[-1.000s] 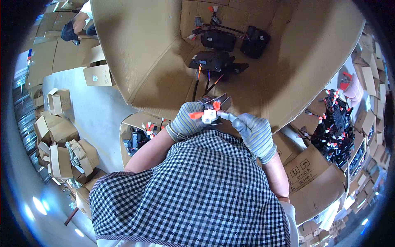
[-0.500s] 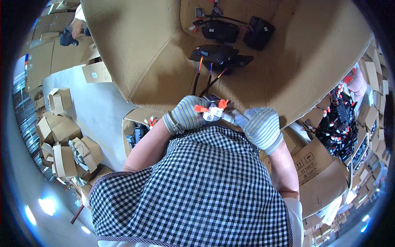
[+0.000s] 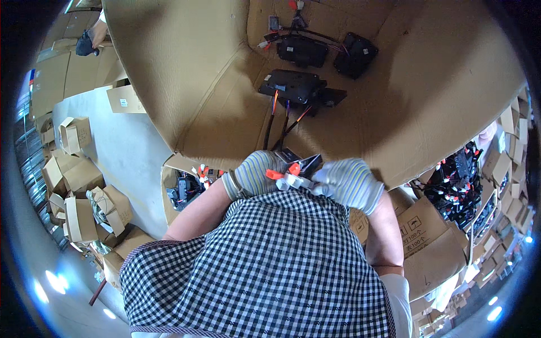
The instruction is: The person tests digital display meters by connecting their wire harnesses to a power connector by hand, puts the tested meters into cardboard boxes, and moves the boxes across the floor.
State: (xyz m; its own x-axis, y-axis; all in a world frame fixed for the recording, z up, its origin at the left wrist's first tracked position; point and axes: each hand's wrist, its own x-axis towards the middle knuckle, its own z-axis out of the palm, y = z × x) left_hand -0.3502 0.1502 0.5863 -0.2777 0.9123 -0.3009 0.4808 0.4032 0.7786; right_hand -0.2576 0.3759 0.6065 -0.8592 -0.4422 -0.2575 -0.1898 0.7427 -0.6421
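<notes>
I observe a large cardboard sheet (image 3: 186, 84) spreading well beyond both hands, folded into a shallow trough. On it, farther out from the hands, lie three black modules (image 3: 293, 89) with wires attached; the nearest one trails orange and dark leads (image 3: 280, 121) back toward the hands. Down to the left of the left hand stands an open carton (image 3: 186, 188) of similar wired parts. The left hand (image 3: 256, 174) and right hand (image 3: 349, 181), both in striped knit gloves, are brought together close to the checked apron (image 3: 265, 265). Between them sits a small white connector (image 3: 293, 181) with orange tabs (image 3: 284, 170), pinched from both sides; a dark part just beyond it is partly hidden. I judge the step to be seating this connector: it calls for square alignment, steady fingertip pressure, and no pull on the leads. Finger positions under the gloves I cannot tell exactly.
</notes>
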